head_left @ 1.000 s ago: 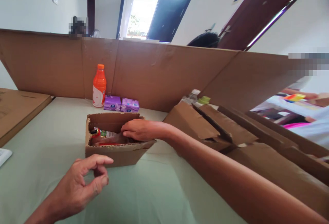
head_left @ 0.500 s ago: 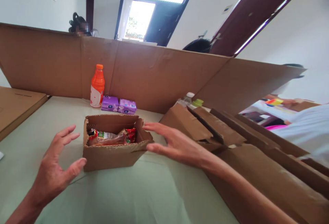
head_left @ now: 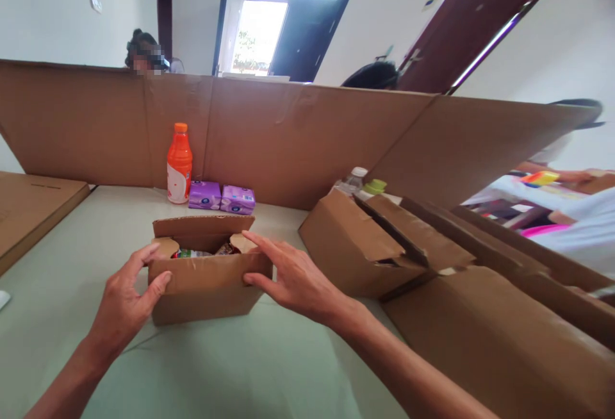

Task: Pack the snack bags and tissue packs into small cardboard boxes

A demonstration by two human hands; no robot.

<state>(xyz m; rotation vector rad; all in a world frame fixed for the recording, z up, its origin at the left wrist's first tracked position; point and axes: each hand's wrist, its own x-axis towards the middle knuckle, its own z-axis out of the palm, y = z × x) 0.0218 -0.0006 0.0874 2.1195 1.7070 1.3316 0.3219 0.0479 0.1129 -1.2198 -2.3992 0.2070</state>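
Note:
A small cardboard box (head_left: 202, 291) stands on the pale green tabletop, its back flap raised and both side flaps bent inward. Through the gap, part of the packaged snacks (head_left: 195, 254) shows. My left hand (head_left: 125, 294) grips the box's left end, thumb on the front panel and fingers at the side flap. At the right end, my right hand (head_left: 288, 275) holds the box with its thumb against the front and its index finger stretched over the right flap. The remaining right fingers are partly hidden.
Behind the box stand an orange bottle (head_left: 179, 166) and two purple tissue packs (head_left: 205, 195). Larger cardboard boxes (head_left: 346, 239) crowd the right, with bottles behind. A flat carton (head_left: 41, 204) lies left. A cardboard partition (head_left: 288, 137) crosses the back; people are beyond it.
Both hands have closed in on the box ends, the left moving right. The side flaps have been bent inward, covering part of the snacks.

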